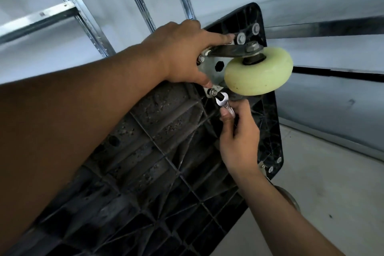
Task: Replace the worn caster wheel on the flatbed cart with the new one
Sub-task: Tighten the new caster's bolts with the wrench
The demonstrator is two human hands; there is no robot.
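The cart is tipped up so the ribbed underside faces me. The pale wheel sits at about 2 o'clock in view, on its plate at the cart's corner.

The right hand pinches a small wrench by the shank. Its open end sits at the nut at 5 o'clock on the plate. The left hand grips the plate, thumb on the near edge and fingers over the fork.

My tips for this bit:
- Get the wrench fully seated on the flats before pulling, because that short grip gives little leverage and it'll slip.
- Keep the left hand clamped so the plate doesn't swivel.
- Do short swings, since the wheel crowds the wrench at 1 o'clock.

Hard to tell:
- Whether the nut is going on or coming off.
- Whether this is the new wheel or the worn one. It looks clean, so I'd guess new.
- The left hand covers the plate's 9 o'clock corner.
- A second wheel at 5 o'clock is mostly behind the right forearm.
- The cart's far end is cut off.
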